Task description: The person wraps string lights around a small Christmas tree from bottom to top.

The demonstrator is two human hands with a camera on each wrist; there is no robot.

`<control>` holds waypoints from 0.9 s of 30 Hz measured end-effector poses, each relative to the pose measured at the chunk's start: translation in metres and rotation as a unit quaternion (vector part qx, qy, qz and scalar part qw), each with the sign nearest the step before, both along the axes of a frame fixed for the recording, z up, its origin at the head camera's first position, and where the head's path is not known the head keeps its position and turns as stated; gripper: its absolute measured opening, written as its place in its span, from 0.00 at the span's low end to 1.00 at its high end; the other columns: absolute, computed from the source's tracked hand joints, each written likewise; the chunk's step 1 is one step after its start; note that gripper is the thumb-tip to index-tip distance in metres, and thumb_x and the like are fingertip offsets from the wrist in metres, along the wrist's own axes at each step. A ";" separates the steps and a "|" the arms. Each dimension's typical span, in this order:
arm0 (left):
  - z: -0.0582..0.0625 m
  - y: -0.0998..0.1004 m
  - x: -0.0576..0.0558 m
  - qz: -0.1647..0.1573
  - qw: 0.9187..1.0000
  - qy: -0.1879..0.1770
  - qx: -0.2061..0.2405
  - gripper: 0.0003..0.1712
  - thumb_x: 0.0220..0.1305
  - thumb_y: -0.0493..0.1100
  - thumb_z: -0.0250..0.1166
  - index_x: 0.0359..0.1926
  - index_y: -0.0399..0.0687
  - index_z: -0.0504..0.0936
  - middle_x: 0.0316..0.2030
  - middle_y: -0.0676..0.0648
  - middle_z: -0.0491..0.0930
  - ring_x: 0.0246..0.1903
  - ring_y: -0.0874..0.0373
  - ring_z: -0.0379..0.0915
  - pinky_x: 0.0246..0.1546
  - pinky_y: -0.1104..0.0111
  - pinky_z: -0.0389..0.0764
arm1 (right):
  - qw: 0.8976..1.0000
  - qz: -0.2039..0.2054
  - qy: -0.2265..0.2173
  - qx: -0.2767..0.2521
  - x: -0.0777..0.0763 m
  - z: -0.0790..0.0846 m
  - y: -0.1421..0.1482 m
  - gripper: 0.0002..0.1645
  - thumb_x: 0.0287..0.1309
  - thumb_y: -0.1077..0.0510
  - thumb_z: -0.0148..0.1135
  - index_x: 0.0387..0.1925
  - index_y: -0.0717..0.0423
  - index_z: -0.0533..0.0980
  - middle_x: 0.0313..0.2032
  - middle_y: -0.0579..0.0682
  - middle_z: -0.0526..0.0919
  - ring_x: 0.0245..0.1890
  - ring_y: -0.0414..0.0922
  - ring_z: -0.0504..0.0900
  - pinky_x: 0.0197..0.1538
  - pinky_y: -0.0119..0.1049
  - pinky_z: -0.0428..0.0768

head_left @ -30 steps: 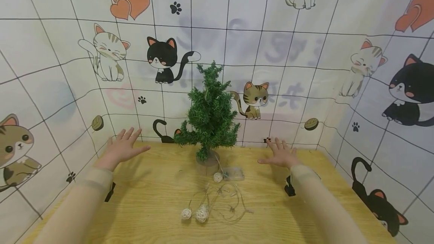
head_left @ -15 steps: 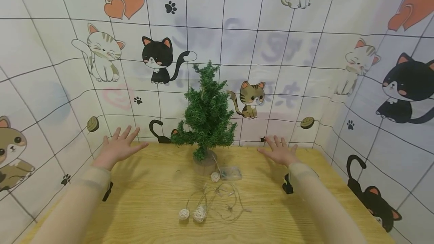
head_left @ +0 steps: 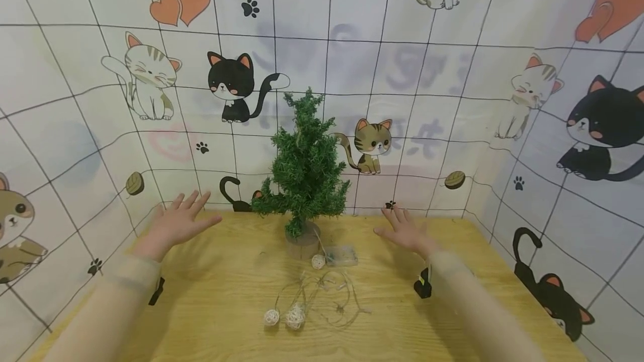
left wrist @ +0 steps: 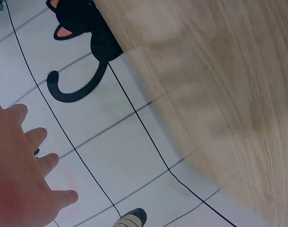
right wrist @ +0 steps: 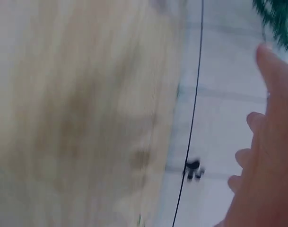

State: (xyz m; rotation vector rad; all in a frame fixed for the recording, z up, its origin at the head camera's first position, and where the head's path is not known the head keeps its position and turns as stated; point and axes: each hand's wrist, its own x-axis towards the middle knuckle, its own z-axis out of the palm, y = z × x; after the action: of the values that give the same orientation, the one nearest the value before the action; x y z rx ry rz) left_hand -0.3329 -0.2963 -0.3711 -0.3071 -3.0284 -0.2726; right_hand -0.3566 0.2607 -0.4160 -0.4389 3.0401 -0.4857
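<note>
A small artificial Christmas tree (head_left: 308, 166) with a round brownish base (head_left: 303, 242) stands at the back middle of the table. In front of it lies a light string (head_left: 347, 300) with white woven balls (head_left: 295, 316), joined to a clear battery box (head_left: 342, 256) beside the base. To the left of the tree, my left hand (head_left: 176, 225) hovers over the table with fingers spread, holding nothing. My right hand (head_left: 406, 232) is held out on the other side, fingers straight, also holding nothing. Each hand is apart from the tree and the string.
The wooden table (head_left: 216, 306) fills the lower part of the head view. White cloth (head_left: 432, 94) printed with cats and grid lines encloses it at the back and both sides. A small black device (head_left: 423, 284) sits at the right wrist.
My right hand has shifted slightly left and turned inward, toward the tree. The left hand stays almost in place. The head view has shifted a little; tree and light string lie as before.
</note>
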 end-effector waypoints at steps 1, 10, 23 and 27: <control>-0.001 0.002 0.002 -0.006 1.000 0.001 -0.002 0.54 0.63 0.78 0.42 0.77 0.50 0.45 0.73 0.33 0.44 0.70 0.29 0.33 0.57 0.27 0.33 | 1.000 0.015 -0.003 -0.013 0.005 0.000 -0.005 0.53 0.64 0.27 0.44 0.77 0.54 0.44 0.73 0.67 0.36 0.70 0.71 0.35 0.54 0.81 0.33; -0.022 0.040 0.035 -0.056 0.998 0.008 0.008 0.52 0.62 0.78 0.44 0.76 0.51 0.52 0.72 0.37 0.52 0.70 0.31 0.43 0.59 0.29 0.42 | 0.989 0.108 -0.055 -0.083 0.040 -0.012 -0.048 0.47 0.64 0.38 0.57 0.77 0.44 0.49 0.75 0.58 0.42 0.73 0.64 0.38 0.59 0.77 0.37; -0.031 0.117 0.071 -0.144 0.988 -0.044 0.039 0.48 0.61 0.77 0.48 0.75 0.59 0.57 0.73 0.46 0.56 0.71 0.40 0.47 0.63 0.34 0.45 | 0.957 0.191 -0.146 -0.165 0.058 -0.016 -0.069 0.36 0.67 0.47 0.57 0.71 0.55 0.62 0.72 0.66 0.49 0.71 0.66 0.47 0.65 0.67 0.51; -0.036 0.131 0.076 -0.159 0.985 -0.066 0.030 0.47 0.61 0.77 0.48 0.75 0.60 0.58 0.73 0.49 0.55 0.71 0.42 0.46 0.64 0.35 0.45 | 0.957 0.197 -0.150 -0.151 0.060 -0.018 -0.070 0.35 0.67 0.47 0.57 0.70 0.57 0.64 0.72 0.67 0.49 0.71 0.65 0.48 0.65 0.66 0.53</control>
State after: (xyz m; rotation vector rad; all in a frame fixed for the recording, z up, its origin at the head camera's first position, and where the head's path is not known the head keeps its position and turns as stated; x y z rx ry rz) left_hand -0.2573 -0.1648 -0.4072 -0.8005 -3.0806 -0.4201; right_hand -0.2970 0.1904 -0.4341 -0.8698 2.5029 -0.8952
